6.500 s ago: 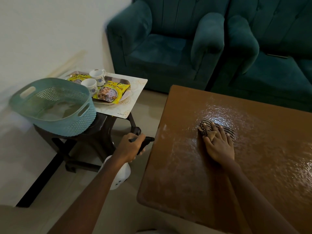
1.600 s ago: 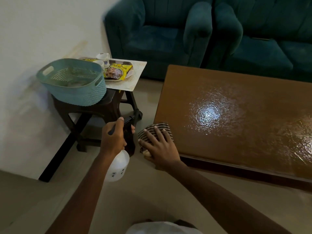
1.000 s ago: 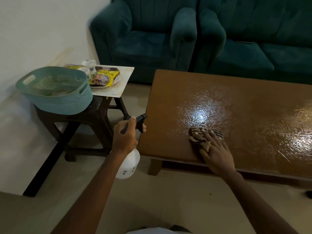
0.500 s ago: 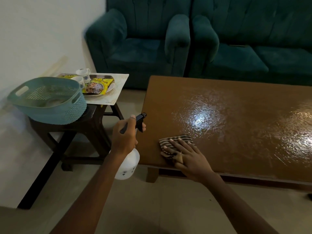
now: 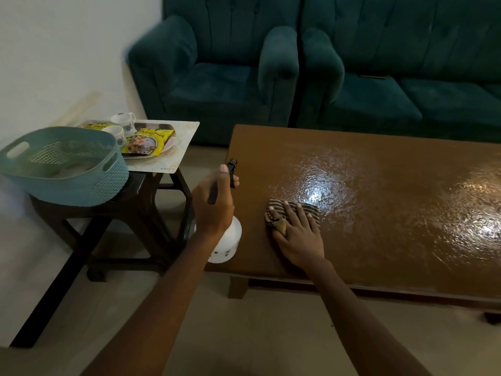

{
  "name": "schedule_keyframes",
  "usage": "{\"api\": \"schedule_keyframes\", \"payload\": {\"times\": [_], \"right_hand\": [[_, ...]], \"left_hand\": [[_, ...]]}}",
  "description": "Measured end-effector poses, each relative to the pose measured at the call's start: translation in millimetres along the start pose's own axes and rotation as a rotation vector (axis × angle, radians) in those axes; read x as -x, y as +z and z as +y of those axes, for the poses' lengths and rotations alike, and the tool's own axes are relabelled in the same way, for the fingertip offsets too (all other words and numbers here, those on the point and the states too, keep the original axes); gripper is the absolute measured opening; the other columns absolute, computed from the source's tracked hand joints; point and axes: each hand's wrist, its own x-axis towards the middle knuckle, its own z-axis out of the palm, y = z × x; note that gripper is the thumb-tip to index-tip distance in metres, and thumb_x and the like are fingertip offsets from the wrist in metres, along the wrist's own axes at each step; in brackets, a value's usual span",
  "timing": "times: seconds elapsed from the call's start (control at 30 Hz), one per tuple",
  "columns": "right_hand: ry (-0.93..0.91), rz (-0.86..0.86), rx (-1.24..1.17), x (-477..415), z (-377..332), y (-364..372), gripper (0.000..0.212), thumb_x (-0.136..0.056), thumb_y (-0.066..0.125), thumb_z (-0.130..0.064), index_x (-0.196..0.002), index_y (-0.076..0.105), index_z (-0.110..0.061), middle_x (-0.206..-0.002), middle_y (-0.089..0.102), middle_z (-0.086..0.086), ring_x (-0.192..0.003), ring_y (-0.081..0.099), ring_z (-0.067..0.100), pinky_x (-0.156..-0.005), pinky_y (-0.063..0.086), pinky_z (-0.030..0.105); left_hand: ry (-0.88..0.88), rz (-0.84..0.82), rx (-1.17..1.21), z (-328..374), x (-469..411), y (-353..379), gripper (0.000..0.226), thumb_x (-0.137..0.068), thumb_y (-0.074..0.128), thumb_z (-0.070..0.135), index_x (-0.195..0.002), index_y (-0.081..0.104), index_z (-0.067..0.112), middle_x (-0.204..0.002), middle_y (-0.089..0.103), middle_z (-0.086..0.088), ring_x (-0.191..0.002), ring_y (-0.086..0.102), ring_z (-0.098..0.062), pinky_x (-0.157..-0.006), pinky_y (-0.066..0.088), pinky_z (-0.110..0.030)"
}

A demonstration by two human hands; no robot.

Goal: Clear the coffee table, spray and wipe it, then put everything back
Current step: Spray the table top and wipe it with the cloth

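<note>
Since the coffee table fills the middle and right of the frame with its long axis running left to right, the stretch I have yet to wipe lies mostly to the right of my cloth. The top carries nothing but a wet, patchy sheen, brightest at the centre and again at the far right edge of the frame.

At the left of the frame stands the dark stool, just beside the table's left end but not touching it. On it sits the blue basket, and behind that the tray with the two cups and the yellow snack packets, all waiting to go back.

The spray bottle hangs upright just off the table's left end, its white body below my wrist and its black nozzle pointing up and to the right, over the corner. My left hand is wrapped tight round its neck, with the fingers curled over the trigger.

The striped cloth lies flat on the table near the left end and towards the near edge, touching the lower left rim of the bright wet patch. My right hand presses it down with the fingers spread and straight; it grips nothing.

I judge the wiping about half done. My right hand is the nearer one for the next stroke, which should run rightward along the table's length.
</note>
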Motion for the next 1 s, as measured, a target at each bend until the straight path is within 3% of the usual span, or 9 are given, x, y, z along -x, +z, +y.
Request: {"api": "schedule_keyframes", "payload": {"times": [0.13, 0.37, 0.5, 0.57, 0.67, 0.77, 0.9, 1.0], "right_hand": [[-0.068, 0.011, -0.015, -8.2, 0.3, 1.5, 0.061, -0.086, 0.001, -0.066, -0.146, -0.006, -0.060, -0.163, -0.008, -0.015, -0.151, -0.015, 0.017, -0.119, -0.007, 0.038], [-0.070, 0.017, -0.077, -12.0, 0.6, 5.7, 0.071, -0.084, -0.001, -0.083, -0.150, -0.002, -0.057, -0.159, -0.014, -0.018, -0.149, -0.021, 0.015, -0.117, -0.014, 0.039], [-0.068, 0.005, -0.082, -9.7, -2.1, 3.7, 0.063, -0.089, -0.001, -0.076, -0.149, -0.005, -0.057, -0.164, -0.009, -0.013, -0.149, -0.022, 0.017, -0.119, -0.013, 0.041], [-0.052, -0.011, -0.067, -7.0, -4.9, 3.4, 0.062, -0.089, 0.001, -0.073, -0.148, -0.010, -0.057, -0.165, -0.010, -0.011, -0.148, -0.024, 0.019, -0.118, -0.014, 0.043], [-0.005, -0.018, -0.056, -3.2, -10.6, 3.1, 0.062, -0.085, -0.001, -0.073, -0.143, -0.019, -0.059, -0.163, -0.016, -0.013, -0.145, -0.031, 0.022, -0.114, -0.022, 0.045], [0.034, -0.005, -0.056, 3.3, -17.7, 5.3, 0.059, -0.085, 0.000, -0.072, -0.140, -0.020, -0.062, -0.162, -0.016, -0.014, -0.146, -0.030, 0.021, -0.115, -0.019, 0.044], [0.006, 0.003, -0.023, 10.8, -15.6, 4.6, 0.059, -0.086, -0.001, -0.070, -0.143, -0.017, -0.061, -0.163, -0.015, -0.014, -0.148, -0.024, 0.022, -0.120, -0.012, 0.045], [0.007, 0.004, -0.003, 12.1, -13.6, 2.9, 0.056, -0.087, -0.001, -0.069, -0.140, -0.018, -0.065, -0.163, -0.014, -0.016, -0.149, -0.023, 0.020, -0.121, -0.010, 0.045]], "left_hand": [[0.046, 0.043, -0.006, -13.2, -4.2, 13.9, 0.056, -0.100, 0.036, 0.047, -0.081, 0.069, 0.005, -0.069, 0.068, -0.010, -0.053, 0.057, -0.024, -0.055, 0.044, -0.035], [0.186, 0.076, -0.005, -29.0, -7.5, 30.9, 0.049, -0.099, 0.045, 0.054, -0.092, 0.064, 0.009, -0.070, 0.065, -0.012, -0.049, 0.056, -0.018, -0.046, 0.045, -0.030], [0.198, -0.041, -0.056, -43.3, -9.2, 23.5, 0.020, -0.095, 0.059, 0.033, -0.107, 0.061, 0.017, -0.090, 0.069, 0.014, -0.073, 0.068, -0.009, -0.059, 0.057, -0.026], [0.211, -0.095, -0.113, -50.3, -9.6, 17.6, 0.022, -0.093, 0.061, 0.027, -0.113, 0.058, 0.020, -0.090, 0.067, 0.017, -0.073, 0.067, -0.009, -0.063, 0.058, -0.026], [0.237, -0.143, -0.144, -55.1, -9.0, 13.1, 0.030, -0.089, 0.062, 0.023, -0.119, 0.055, 0.022, -0.086, 0.071, 0.003, -0.076, 0.069, -0.010, -0.073, 0.057, -0.023], [0.232, -0.178, -0.157, -59.2, -9.9, 10.7, 0.037, -0.089, 0.064, 0.018, -0.125, 0.054, 0.016, -0.077, 0.069, -0.005, -0.075, 0.069, -0.015, -0.076, 0.057, -0.023], [0.267, -0.180, -0.201, -62.0, -8.3, 10.8, 0.041, -0.088, 0.066, 0.013, -0.127, 0.054, 0.011, -0.064, 0.052, 0.016, -0.064, 0.061, -0.009, -0.066, 0.046, -0.007], [0.283, -0.185, -0.177, -59.4, -6.8, 11.5, 0.041, -0.089, 0.064, 0.020, -0.127, 0.055, 0.007, -0.069, 0.050, 0.018, -0.065, 0.061, -0.012, -0.065, 0.046, -0.006]]}}
